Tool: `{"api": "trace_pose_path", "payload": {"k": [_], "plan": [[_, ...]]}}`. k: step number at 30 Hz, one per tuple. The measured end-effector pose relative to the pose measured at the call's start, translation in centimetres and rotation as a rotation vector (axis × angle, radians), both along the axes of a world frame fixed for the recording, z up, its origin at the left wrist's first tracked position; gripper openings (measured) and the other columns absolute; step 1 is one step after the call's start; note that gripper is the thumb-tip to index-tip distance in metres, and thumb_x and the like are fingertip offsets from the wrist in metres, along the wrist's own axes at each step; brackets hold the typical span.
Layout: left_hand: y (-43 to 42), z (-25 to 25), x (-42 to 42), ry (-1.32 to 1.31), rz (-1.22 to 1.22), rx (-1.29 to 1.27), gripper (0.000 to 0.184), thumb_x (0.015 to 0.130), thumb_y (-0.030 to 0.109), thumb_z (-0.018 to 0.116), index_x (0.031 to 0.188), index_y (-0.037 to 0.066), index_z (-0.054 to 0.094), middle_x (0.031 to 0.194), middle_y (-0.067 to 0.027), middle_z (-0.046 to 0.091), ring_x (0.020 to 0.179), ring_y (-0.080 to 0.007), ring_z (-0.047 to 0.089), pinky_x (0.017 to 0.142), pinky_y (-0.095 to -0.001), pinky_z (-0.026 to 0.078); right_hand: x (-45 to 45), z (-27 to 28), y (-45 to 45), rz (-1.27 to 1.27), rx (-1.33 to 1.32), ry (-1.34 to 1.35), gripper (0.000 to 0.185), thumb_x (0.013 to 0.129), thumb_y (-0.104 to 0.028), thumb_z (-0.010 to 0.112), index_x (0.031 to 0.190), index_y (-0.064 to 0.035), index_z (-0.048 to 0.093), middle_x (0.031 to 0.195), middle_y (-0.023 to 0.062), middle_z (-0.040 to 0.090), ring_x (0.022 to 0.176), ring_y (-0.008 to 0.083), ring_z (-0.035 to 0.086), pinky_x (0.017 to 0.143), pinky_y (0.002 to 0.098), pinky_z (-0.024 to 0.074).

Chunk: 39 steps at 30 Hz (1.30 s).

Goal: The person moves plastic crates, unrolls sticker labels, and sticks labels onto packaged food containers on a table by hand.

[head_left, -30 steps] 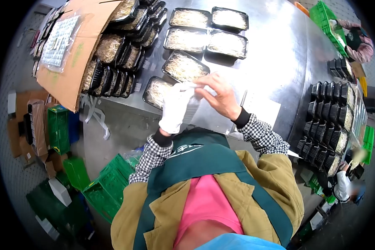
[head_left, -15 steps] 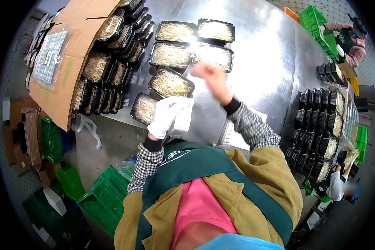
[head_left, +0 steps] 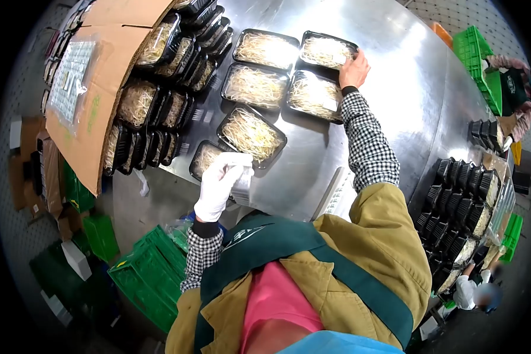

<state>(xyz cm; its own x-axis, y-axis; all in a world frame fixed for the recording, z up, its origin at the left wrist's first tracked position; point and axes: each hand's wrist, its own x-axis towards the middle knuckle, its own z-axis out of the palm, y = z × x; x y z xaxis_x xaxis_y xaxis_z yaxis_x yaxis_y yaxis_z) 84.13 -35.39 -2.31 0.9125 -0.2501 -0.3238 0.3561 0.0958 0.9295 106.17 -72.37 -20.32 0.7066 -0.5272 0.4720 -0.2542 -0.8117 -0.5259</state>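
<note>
My right hand [head_left: 354,70], ungloved, grips the right end of a black tray of bean sprouts [head_left: 326,52] at the far end of the group. Near the table's front edge, my left hand [head_left: 219,180] wears a white glove and pinches a pale strip [head_left: 242,190] that looks like labels. Just beyond that hand lies a tilted tray of bean sprouts [head_left: 251,134]. Another tray [head_left: 204,158] is partly hidden behind the glove. Further trays lie flat on the table, at the back left [head_left: 266,48], in the middle [head_left: 255,86] and under my right wrist [head_left: 314,94].
Stacked sprout trays [head_left: 138,103] fill a cardboard box [head_left: 79,138] lying on its side at left. A white printed sheet [head_left: 338,192] rests at the metal table's [head_left: 389,76] front edge. More stacked trays [head_left: 454,206] stand at right, near two other people. Green crates [head_left: 150,274] sit below left.
My right hand has reached forward and right, from above the middle trays to the far right tray. My left hand, still with the strip, has drawn slightly back toward my body.
</note>
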Motion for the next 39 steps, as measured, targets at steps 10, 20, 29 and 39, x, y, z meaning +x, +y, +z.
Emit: {"api": "trace_pose_path", "payload": {"k": [10,20,29,39], "plan": [[-2.2,-2.5,2.6,-0.338,0.212,0.508,0.010,0.086,0.011,0.061,0.083,0.001,0.063,0.069,-0.0056,0.060,0.058,-0.0135,0.053,0.055,-0.0282,0.043,-15.9,15.2,17.2,1.025,1.414,0.840,0.023,0.085,-0.020,0.066,0.099,-0.0011,0.065,0.091,-0.0012,0.063,0.088,0.0048,0.054,0.082,0.0206,0.0408],[0.3,-1.4,0.5,0.059,0.100,-0.159,0.030,0.086,0.004,0.058,0.115,-0.004,0.057,0.107,-0.0080,0.063,0.093,-0.0102,0.059,0.080,-0.0217,0.049,2.2,3.1,15.7,0.354,0.039,0.165,0.027,0.076,-0.036,0.065,0.081,-0.0098,0.069,0.094,0.0106,0.059,0.099,0.0286,0.050,0.086,0.0444,0.0343],[2.0,-1.7,0.3,-0.100,0.210,0.213,0.015,0.086,0.005,0.058,0.097,-0.002,0.065,0.089,-0.0062,0.066,0.079,-0.0105,0.060,0.072,-0.0233,0.048,-0.2,3.7,16.2,0.379,0.041,0.149,0.019,0.082,-0.021,0.059,0.089,-0.0041,0.062,0.087,0.0117,0.061,0.085,0.0293,0.057,0.076,0.0408,0.0426],[0.5,-5.5,0.8,-0.439,-0.050,0.355,0.014,0.084,0.007,0.062,0.096,0.000,0.065,0.084,-0.0051,0.065,0.076,-0.0096,0.060,0.065,-0.0233,0.048,-16.1,11.9,18.2,0.951,1.152,0.637,0.015,0.084,-0.018,0.066,0.081,-0.0040,0.068,0.080,0.0003,0.065,0.071,0.0050,0.054,0.065,0.0202,0.0421]]}}
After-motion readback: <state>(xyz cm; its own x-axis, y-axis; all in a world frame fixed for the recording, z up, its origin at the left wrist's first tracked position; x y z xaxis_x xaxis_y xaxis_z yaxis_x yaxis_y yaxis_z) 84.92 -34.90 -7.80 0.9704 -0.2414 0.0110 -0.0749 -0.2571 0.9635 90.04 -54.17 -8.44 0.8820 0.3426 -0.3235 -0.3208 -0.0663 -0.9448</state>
